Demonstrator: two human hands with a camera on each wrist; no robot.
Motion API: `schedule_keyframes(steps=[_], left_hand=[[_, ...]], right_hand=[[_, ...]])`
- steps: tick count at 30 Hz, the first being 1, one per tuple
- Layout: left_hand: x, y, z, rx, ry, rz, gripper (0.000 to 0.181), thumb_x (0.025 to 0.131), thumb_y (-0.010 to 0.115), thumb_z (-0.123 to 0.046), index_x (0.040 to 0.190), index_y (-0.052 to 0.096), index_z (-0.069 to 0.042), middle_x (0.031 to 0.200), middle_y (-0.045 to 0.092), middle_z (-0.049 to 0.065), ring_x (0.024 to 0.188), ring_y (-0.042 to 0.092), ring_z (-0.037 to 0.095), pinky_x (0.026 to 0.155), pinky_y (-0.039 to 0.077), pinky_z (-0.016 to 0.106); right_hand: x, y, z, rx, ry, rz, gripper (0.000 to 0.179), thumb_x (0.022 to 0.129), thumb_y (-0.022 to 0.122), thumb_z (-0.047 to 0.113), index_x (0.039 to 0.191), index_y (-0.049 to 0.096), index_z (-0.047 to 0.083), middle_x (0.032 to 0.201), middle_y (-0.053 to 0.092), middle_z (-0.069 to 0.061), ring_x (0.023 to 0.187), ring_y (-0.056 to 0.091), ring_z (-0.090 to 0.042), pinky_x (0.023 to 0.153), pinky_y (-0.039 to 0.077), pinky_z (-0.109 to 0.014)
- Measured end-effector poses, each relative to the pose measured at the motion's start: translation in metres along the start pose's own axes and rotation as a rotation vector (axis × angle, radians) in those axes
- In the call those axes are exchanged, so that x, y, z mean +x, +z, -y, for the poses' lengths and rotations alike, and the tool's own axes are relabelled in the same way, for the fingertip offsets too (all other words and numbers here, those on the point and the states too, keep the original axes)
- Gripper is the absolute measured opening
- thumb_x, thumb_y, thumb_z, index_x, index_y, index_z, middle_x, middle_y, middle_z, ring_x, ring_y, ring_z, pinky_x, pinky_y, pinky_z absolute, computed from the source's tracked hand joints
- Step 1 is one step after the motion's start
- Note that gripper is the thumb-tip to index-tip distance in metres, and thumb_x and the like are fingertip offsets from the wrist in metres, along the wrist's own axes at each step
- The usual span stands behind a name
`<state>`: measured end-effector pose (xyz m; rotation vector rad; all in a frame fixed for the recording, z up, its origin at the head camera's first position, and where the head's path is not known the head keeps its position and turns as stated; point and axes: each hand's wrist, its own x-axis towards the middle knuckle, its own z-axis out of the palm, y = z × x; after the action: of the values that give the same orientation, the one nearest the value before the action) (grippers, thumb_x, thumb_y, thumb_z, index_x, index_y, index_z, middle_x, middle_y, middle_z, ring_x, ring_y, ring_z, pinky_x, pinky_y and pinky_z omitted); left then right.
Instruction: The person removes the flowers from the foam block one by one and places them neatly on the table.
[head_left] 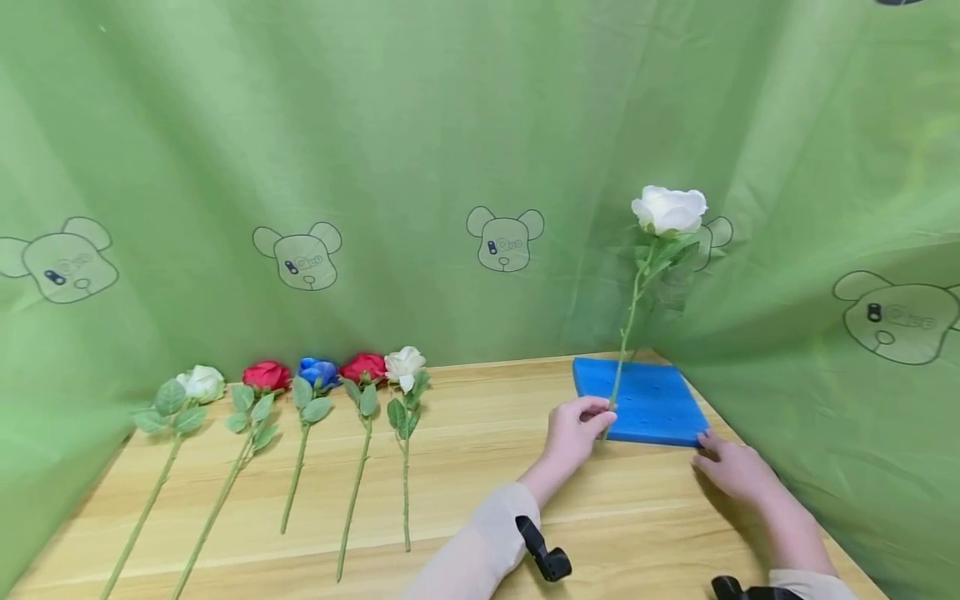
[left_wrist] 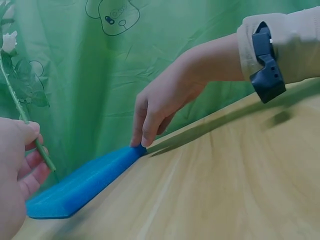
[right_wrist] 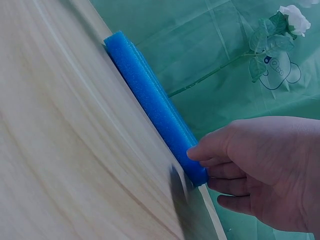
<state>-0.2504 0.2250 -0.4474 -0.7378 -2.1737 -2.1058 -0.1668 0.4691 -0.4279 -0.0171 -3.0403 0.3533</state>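
My left hand (head_left: 572, 432) pinches the lower stem of an artificial white rose (head_left: 670, 210) between thumb and fingers. The flower stands nearly upright, bloom on top and leaning a little right. In the left wrist view, the stem's bottom end (left_wrist: 50, 162) points down close over a flat blue foam block (left_wrist: 85, 187). Small holes dot the top of the block, which lies on the table at the right. My right hand (head_left: 738, 471) holds the block's near right corner, with the thumb (right_wrist: 195, 151) on its front edge and the fingers at its side.
Left of my hands, several artificial roses lie in a row on the wooden table (head_left: 510, 467): a white rose (head_left: 405, 367), a red rose (head_left: 364, 367), a blue rose (head_left: 318, 372), another red rose (head_left: 266, 376) and a whitish rose (head_left: 202, 383). Green curtain (head_left: 405, 125) surrounds the table.
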Motion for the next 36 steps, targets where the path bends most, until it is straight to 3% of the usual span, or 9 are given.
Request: schedule_keyframes(steps=[11,16,36], left_hand=[[-0.019,-0.018,-0.008,-0.177,-0.085,-0.012,0.017,0.086,0.072,-0.009,0.102,0.074,-0.004,0.091,0.073,0.010,0.069,0.059,-0.001,0.061,0.057,0.018],[-0.029,-0.025,-0.012,-0.206,-0.098,-0.015,0.018,0.086,0.072,-0.009,0.103,0.073,-0.004,0.092,0.073,0.011,0.070,0.059,0.000,0.065,0.060,0.026],[-0.064,-0.067,-0.016,-0.249,-0.187,-0.001,0.025,0.085,0.073,-0.007,0.107,0.069,0.004,0.092,0.071,0.013,0.070,0.061,0.005,0.062,0.057,0.019]], right_hand=[[0.000,-0.002,0.000,-0.005,0.002,0.034,0.051,0.098,0.053,0.021,0.132,0.046,-0.017,0.136,0.040,-0.042,0.117,0.043,-0.063,0.094,0.043,-0.068],[0.001,-0.001,-0.001,0.000,0.003,0.037,0.052,0.098,0.053,0.020,0.133,0.045,-0.017,0.137,0.039,-0.041,0.118,0.042,-0.063,0.095,0.042,-0.068],[0.000,-0.003,0.001,-0.004,-0.002,0.029,0.051,0.097,0.054,0.019,0.132,0.046,-0.017,0.135,0.041,-0.041,0.117,0.044,-0.062,0.094,0.043,-0.068]])
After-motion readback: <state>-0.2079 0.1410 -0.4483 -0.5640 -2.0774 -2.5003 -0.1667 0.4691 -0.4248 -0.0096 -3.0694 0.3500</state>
